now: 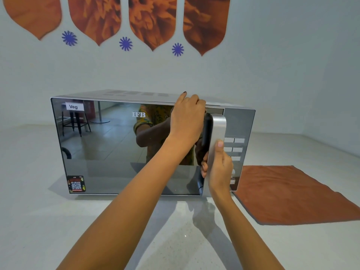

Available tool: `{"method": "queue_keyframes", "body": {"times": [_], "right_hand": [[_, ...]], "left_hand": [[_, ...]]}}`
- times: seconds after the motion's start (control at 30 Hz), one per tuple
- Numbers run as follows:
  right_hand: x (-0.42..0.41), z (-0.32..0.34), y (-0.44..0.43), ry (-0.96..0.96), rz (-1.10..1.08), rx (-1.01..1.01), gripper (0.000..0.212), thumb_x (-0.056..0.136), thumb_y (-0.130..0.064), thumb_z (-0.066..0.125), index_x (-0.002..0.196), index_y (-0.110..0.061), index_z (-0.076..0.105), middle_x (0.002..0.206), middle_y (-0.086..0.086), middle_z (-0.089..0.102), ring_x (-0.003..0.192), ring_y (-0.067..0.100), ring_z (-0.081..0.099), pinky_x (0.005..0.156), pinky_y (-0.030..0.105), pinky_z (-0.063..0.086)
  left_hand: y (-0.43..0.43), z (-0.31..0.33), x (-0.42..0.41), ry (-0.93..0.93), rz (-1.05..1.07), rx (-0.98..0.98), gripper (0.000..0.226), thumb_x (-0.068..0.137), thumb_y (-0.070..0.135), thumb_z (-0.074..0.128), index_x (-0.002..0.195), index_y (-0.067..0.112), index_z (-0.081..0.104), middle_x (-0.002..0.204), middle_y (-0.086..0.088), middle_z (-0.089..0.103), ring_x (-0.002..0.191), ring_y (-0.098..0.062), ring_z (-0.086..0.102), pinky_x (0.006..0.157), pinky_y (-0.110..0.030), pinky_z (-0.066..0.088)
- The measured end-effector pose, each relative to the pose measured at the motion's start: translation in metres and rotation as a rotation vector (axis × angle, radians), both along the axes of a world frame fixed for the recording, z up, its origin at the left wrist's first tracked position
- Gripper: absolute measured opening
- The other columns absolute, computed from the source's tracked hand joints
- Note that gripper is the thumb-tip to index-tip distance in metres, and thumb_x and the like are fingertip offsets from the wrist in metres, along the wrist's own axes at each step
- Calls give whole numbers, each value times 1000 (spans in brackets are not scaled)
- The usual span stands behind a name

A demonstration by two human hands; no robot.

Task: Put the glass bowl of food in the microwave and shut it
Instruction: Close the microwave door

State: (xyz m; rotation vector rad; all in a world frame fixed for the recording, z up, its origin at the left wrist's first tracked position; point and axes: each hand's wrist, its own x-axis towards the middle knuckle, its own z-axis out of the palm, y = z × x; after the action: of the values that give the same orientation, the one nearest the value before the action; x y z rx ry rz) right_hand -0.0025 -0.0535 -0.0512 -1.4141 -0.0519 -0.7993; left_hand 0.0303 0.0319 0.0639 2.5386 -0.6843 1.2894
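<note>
My right hand (219,168) clamps the microwave (152,145) door handle (216,145); my left hand (188,117) braces the door's top edge, steadying the oven. Glass bowl unseen (presumably inside).

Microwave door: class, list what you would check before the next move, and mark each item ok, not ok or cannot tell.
1. Right hand wrapped on the door handle: ok.
2. Left hand on the top right corner of the mirrored door: ok.
3. Door fully latched: cannot tell; a thin gap shows at its top right.
4. Glass bowl of food inside: cannot tell; the door only reflects the room.
5. Orange cloth clear of the door: ok, it lies to the right.
</note>
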Motion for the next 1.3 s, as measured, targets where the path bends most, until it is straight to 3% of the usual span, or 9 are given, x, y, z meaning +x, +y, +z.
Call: {"method": "queue_keyframes", "body": {"times": [0.53,0.9,1.3], "right_hand": [[2,3,4,-4,-53,46,52,88,-56,34,63,-11,46,57,6,49,46,17,47,41,19,40],[5,2,7,-29,-87,43,57,84,-59,33,62,-8,45,56,9,48,44,18,45,38,20,38],[7,1,6,-34,-128,1,55,83,-61,31,59,-13,44,56,10,48,47,21,47,44,22,40]], "left_hand": [[-4,-3,5,-24,-39,-143,31,98,11,45,122,10,63,118,-9,67,111,-19,60,124,-34,1],[-4,-4,6,-23,-61,-159,32,97,9,45,123,10,63,121,-9,67,112,-19,60,124,-33,1],[-5,-4,7,-25,-52,-173,34,98,9,39,123,11,62,121,-6,66,113,-17,58,124,-32,2]]}}
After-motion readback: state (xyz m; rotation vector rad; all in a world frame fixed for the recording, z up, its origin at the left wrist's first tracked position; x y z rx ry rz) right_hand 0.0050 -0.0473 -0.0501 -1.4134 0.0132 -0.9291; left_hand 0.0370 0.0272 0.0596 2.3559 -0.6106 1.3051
